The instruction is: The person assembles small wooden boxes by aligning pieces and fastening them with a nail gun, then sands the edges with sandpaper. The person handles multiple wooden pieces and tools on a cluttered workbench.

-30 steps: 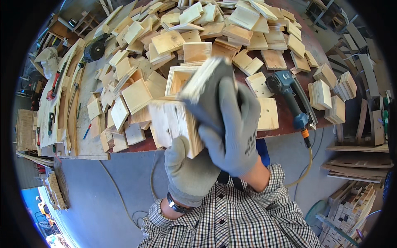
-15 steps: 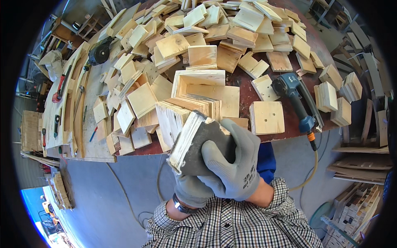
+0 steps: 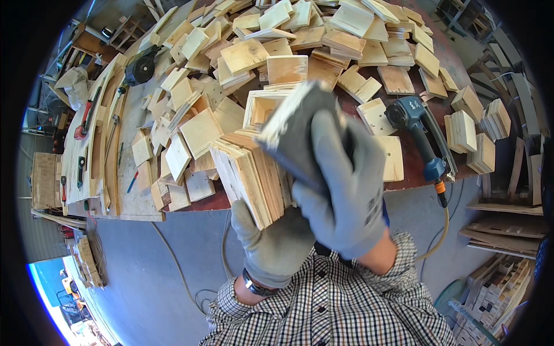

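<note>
My left hand, in a grey glove, grips the underside of a small open plywood box held up close in front of me. In a matching grey glove, my right hand holds a grey sanding block and presses it on the box's upper edge. The block hides part of the box's opening. Both sleeves are checked.
A dark red workbench carries a heap of square plywood pieces and a blue power sander with its cord hanging off the front edge. A long board with hand tools lies at left. Stacked timber stands at right.
The sanding block, which slid down toward me along the box half a second ago, is back up at the box's top edge. The box has stayed in my left hand.
</note>
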`<state>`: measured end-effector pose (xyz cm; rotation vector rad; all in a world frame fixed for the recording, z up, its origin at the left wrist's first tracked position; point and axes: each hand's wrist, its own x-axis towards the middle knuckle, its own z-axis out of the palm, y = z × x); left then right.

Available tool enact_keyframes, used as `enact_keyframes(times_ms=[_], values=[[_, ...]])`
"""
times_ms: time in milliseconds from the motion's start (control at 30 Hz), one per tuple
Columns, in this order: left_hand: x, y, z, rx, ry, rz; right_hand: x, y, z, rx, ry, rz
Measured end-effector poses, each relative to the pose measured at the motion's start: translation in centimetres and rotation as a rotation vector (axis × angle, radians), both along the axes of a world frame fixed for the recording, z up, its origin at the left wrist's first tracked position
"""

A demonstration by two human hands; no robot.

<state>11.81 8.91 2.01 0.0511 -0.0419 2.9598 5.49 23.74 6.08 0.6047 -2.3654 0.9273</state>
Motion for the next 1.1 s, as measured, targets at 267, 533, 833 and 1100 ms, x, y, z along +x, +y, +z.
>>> enact_keyframes(times_ms=[267, 533, 833, 1100], values=[[-0.4, -1.6, -2.0, -0.291, 0.006, 0.062, 3.5, 2.5, -1.3, 0.012, -0.176, 0.115], [0.3, -0.5, -0.7, 0.010, -0.028, -0.003, 2.3, 0.2, 2.0, 0.137, -0.084, -0.086], [-0.2, -1.3, -0.6, -0.476, -0.050, 0.106, 5.1, 0.2, 0.1, 0.124, -0.217, -0.094], [-0.7, -2.8, 0.4, -0.717, -0.046, 0.230, 5.3, 0.2, -0.2, 0.064, -0.216, 0.074]])
